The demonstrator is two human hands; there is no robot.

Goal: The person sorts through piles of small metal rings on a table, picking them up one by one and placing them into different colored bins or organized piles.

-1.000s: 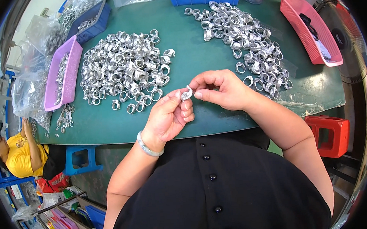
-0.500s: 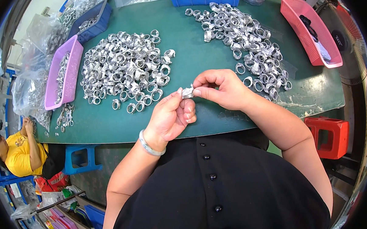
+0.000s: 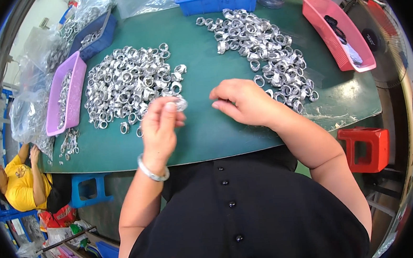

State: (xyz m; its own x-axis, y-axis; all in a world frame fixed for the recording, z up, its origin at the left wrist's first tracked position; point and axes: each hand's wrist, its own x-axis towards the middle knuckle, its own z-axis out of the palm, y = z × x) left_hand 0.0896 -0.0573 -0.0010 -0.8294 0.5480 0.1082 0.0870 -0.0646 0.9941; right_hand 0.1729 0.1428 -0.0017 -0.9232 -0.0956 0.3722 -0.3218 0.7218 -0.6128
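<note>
My left hand, a pale bangle at its wrist, is over the near right edge of the left pile of silver-coloured metal rings. At its fingertips is a slightly blurred metal ring, which the thumb and fingers appear to pinch. My right hand hovers over the green tabletop between the two piles. Its thumb and forefinger are apart, with nothing between them. Just right of it lies the second pile of metal rings, running toward the back of the table.
A purple basket and a blue bin, both with metal parts, stand at left by plastic bags. Another blue bin is at the back, a pink basket at right. A person in yellow works at far left.
My hands have separated. The left has carried the ring leftward to the left pile; the right has let go of it and stayed near its place. The whole view has shifted slightly.
</note>
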